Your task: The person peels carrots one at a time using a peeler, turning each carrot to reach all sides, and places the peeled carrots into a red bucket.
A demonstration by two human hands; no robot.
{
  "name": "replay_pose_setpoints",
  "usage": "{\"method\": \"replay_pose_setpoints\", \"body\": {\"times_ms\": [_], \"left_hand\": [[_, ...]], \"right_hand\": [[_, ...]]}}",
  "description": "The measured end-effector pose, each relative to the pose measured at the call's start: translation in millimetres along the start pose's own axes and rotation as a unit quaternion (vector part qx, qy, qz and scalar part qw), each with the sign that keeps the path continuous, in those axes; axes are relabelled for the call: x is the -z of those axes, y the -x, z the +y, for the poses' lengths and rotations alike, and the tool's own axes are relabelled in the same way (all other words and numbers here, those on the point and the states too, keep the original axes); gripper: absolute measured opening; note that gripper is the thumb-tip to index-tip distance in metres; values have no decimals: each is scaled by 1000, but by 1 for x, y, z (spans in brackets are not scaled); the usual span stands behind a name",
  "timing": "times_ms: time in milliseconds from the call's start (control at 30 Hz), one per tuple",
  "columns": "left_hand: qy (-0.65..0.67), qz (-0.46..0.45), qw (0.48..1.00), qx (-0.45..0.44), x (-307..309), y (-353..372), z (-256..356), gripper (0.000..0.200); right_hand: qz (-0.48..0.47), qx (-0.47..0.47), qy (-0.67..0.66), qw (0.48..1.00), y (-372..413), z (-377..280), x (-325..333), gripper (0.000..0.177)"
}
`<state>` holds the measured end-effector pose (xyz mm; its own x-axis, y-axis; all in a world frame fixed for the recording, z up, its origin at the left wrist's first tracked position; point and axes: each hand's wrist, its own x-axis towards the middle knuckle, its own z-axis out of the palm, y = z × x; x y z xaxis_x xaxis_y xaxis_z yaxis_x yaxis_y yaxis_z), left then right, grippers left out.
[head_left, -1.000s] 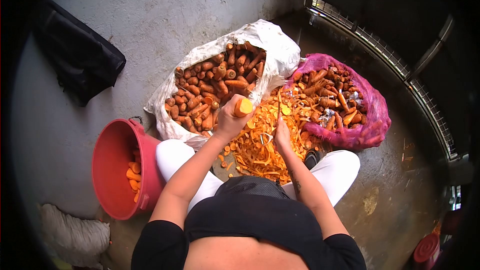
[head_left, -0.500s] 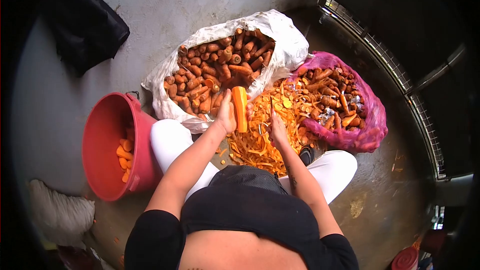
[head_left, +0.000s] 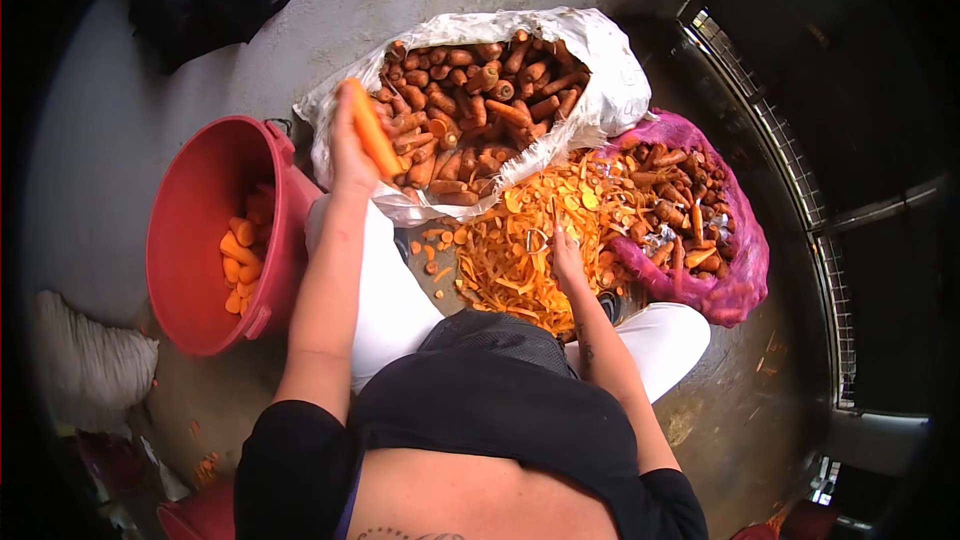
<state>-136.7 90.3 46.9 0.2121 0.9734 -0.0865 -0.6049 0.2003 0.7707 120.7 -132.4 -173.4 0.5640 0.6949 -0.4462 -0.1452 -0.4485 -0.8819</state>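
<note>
A bright orange peeled carrot (head_left: 372, 130) is gripped in my left hand (head_left: 348, 148), over the left edge of a white sack (head_left: 615, 70) full of unpeeled carrots (head_left: 470, 90). My right hand (head_left: 567, 258) holds a peeler (head_left: 538, 240), just above a heap of orange peelings (head_left: 520, 285). To the left stands a red bucket (head_left: 165, 250), with several peeled carrots (head_left: 240, 260) lying inside it. My left hand is slightly blurred, and its fingers are partly behind the carrot.
A pink mesh bag (head_left: 735, 270) with carrots and scraps leans at the right of the peelings. Black cloth or plastic (head_left: 210, 0) hangs on the grey wall at upper left. A pale sack (head_left: 90, 350) lies at lower left. A metal grate (head_left: 800, 200) runs along the right.
My left hand has carried the peeled carrot left and away from me, apart from my right hand. The right hand still holds the peeler over the peelings. The view has shifted somewhat.
</note>
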Motion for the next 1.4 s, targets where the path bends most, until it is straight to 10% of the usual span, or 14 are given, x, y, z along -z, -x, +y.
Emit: {"method": "replay_pose_setpoints", "body": {"times_ms": [167,300,400,500,600,733,833,967,1067,1167,1400], "left_hand": [[-214,156,902,-341,35,6,95,36],[-476,296,622,-546,104,-19,138,37],[-565,372,610,-412,128,-27,139,33],[-741,429,450,-253,130,-35,123,26],[-680,265,542,-416,116,-66,95,23],[-539,66,798,-263,44,-94,21,26],[-660,-105,740,-77,43,-118,-36,37],[-826,-283,448,191,46,-126,-62,49],[-778,-246,573,71,47,-135,-77,53],[-765,-252,592,33,32,-137,-78,56],[-818,-223,519,103,45,-148,-79,49]], "right_hand": [[3,39,84,996,-24,38,-8,49],[-2,85,150,985,-33,50,-13,50],[-6,70,189,979,-30,37,-21,54],[-24,2,216,976,-22,16,-29,57],[-16,42,248,968,-29,15,-33,54],[-48,32,288,956,-31,16,-44,43],[-79,24,271,959,-44,11,-58,33],[-104,22,262,959,-77,-3,-90,26],[-97,60,291,950,-113,-13,-121,24],[-87,95,307,943,-157,9,-151,27],[-86,-39,420,902,-198,37,-203,51]]}}
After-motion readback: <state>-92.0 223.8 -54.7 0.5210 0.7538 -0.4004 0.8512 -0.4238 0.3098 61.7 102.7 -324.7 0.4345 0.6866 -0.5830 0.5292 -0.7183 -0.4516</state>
